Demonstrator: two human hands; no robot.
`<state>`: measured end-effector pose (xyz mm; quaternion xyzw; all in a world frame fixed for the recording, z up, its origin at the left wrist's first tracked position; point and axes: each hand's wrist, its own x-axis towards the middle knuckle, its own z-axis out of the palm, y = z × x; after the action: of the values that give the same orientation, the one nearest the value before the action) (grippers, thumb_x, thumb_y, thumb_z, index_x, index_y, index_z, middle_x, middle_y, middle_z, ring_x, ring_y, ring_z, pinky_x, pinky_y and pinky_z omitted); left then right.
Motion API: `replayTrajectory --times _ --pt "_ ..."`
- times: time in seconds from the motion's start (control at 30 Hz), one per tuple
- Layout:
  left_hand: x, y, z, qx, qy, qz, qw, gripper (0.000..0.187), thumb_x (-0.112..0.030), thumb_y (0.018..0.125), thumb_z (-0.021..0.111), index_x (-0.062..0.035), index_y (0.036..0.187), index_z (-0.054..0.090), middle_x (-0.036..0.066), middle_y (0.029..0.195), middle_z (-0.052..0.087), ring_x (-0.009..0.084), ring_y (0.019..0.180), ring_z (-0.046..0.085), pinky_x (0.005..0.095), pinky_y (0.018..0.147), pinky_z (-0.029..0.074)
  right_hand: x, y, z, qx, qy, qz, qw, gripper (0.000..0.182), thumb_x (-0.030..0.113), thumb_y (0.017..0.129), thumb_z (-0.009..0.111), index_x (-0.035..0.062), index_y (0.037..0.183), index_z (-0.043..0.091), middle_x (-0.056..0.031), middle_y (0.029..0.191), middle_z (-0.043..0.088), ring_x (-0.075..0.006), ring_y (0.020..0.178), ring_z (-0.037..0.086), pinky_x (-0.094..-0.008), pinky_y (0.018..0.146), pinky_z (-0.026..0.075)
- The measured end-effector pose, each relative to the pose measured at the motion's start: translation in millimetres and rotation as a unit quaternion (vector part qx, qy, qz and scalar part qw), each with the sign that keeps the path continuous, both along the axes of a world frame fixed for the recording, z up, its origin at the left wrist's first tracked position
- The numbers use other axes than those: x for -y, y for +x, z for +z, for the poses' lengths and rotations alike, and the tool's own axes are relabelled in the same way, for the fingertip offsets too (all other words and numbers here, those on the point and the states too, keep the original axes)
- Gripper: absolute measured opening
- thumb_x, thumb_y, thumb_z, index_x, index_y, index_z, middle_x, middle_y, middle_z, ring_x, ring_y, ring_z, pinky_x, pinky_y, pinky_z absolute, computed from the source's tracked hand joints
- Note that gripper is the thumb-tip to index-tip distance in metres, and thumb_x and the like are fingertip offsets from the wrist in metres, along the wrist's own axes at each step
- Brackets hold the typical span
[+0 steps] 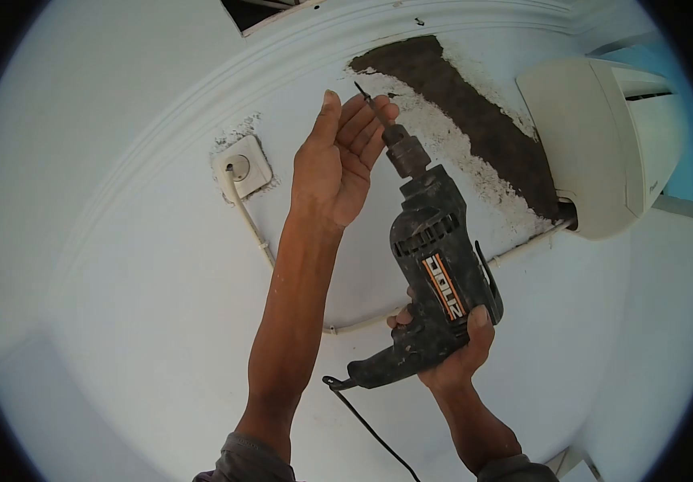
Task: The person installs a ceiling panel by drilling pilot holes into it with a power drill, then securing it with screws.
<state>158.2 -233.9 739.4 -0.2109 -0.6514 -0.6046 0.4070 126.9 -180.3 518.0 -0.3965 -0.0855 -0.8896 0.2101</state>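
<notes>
A black power drill (pixel 431 265) with an orange-edged label points up and to the left, raised in front of the wall. My right hand (pixel 463 353) grips it around the rear of the body, thumb on one side and fingertips near the trigger. A slim bit (pixel 372 104) sticks out of the drill's chuck (pixel 405 151). Beside the bit, my left hand (pixel 338 165) is raised with its palm showing, thumb up and fingers loosely curled behind the bit. The drill's black cord (pixel 375 438) hangs down from the handle.
A white air conditioner (pixel 603 145) is mounted at the right, next to a strip of broken-out plaster (pixel 467 104). A wall socket (pixel 242 167) has a plugged-in white cable (pixel 254 229) running along the wall. Moulding (pixel 282 60) and a dark opening (pixel 254 12) lie above.
</notes>
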Motion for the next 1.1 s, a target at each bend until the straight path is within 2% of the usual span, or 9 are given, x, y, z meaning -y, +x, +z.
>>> replayTrajectory --times 0.1,0.13,0.23,0.33,0.43,0.57,0.77,0.83,1.1 --pt "0.4 4.9 12.8 -0.007 0.005 0.047 0.999 0.052 -0.037 0.098 0.052 0.0082 0.123 0.049 0.02 0.111 0.06 0.0275 0.099 0.063 0.0304 0.088 0.055 5.1 -3.9 16.1 -0.006 -0.03 0.036 0.999 0.071 0.055 0.088 0.05 -0.0005 0.131 0.046 -0.0185 0.103 0.059 -0.024 0.08 0.068 -0.0442 0.072 0.058" --pt "5.8 6.8 26.0 -0.106 -0.1 0.189 0.971 0.056 -0.039 0.097 0.053 0.0085 0.126 0.047 0.021 0.112 0.06 0.0293 0.101 0.063 0.0315 0.089 0.053 7.5 -5.9 22.5 -0.007 -0.035 0.042 0.998 0.071 0.055 0.088 0.05 -0.0005 0.131 0.046 -0.0185 0.103 0.059 -0.024 0.08 0.068 -0.0442 0.072 0.058" --pt "9.8 21.0 85.5 -0.324 -0.364 0.484 0.727 0.073 -0.047 0.091 0.06 0.0105 0.132 0.041 0.024 0.117 0.059 0.0269 0.104 0.061 0.0333 0.092 0.048 21.5 -14.6 46.9 -0.02 -0.052 0.021 0.998 0.07 0.056 0.088 0.051 0.0001 0.129 0.047 -0.0181 0.102 0.058 -0.0224 0.079 0.067 -0.043 0.071 0.056" --pt "-20.5 20.4 123.4 -0.391 -0.407 0.481 0.671 0.068 -0.044 0.084 0.069 0.0113 0.12 0.054 0.021 0.107 0.065 0.0247 0.095 0.064 0.0323 0.087 0.049 32.0 -20.7 73.4 -0.025 -0.083 0.03 0.996 0.066 0.057 0.087 0.053 0.0023 0.123 0.052 -0.0144 0.097 0.06 -0.0191 0.077 0.066 -0.0395 0.07 0.055" --pt "-40.0 25.3 151.9 -0.15 -0.425 0.544 0.708 0.09 -0.067 0.085 0.054 0.0056 0.137 0.042 0.021 0.129 0.051 0.0303 0.123 0.046 0.0446 0.104 0.036 42.0 -26.4 91.9 -0.028 -0.104 0.029 0.994 0.062 0.056 0.088 0.053 0.0033 0.12 0.054 -0.0118 0.094 0.062 -0.0185 0.077 0.066 -0.0389 0.071 0.055" --pt "-40.1 -2.2 172.9 -0.225 -0.458 0.497 0.702 0.091 -0.06 0.081 0.066 0.0122 0.132 0.042 0.025 0.127 0.052 0.0328 0.125 0.046 0.0426 0.104 0.036 50.4 -33.2 103.2 -0.029 -0.106 0.041 0.993 0.059 0.053 0.088 0.053 0.0025 0.118 0.056 -0.0111 0.094 0.062 -0.0194 0.079 0.067 -0.0394 0.074 0.056" --pt "-39.1 -7.6 209.6 -0.012 -0.48 0.49 0.728 0.104 -0.061 0.074 0.072 0.0139 0.135 0.034 0.031 0.132 0.046 0.0366 0.128 0.043 0.0453 0.107 0.033 54.4 -30.4 116.6 0.019 -0.128 0.071 0.989 0.051 0.042 0.086 0.062 -0.004 0.108 0.058 -0.0123 0.081 0.062 -0.0211 0.07 0.068 -0.0375 0.064 0.06" --pt "-38.6 -10.4 206.2 -0.053 -0.401 0.608 0.683 0.096 -0.059 0.074 0.073 0.0122 0.131 0.043 0.03 0.135 0.046 0.0369 0.128 0.042 0.0452 0.107 0.033 57.7 -29.0 120.6 0.017 -0.135 0.08 0.987 0.051 0.042 0.086 0.063 -0.0042 0.108 0.058 -0.0124 0.081 0.062 -0.0208 0.07 0.068 -0.037 0.064 0.06" --pt "-41.7 -10.5 199.7 -0.044 -0.434 0.572 0.694 0.059 -0.046 0.075 0.076 0.006 0.103 0.069 0.025 0.115 0.063 0.0329 0.115 0.056 0.0423 0.102 0.04 62.8 -24.6 122.2 -0.023 -0.081 0.03 0.996 0.058 0.051 0.086 0.055 0.0022 0.117 0.054 -0.011 0.093 0.059 -0.0219 0.079 0.066 -0.0418 0.074 0.055"
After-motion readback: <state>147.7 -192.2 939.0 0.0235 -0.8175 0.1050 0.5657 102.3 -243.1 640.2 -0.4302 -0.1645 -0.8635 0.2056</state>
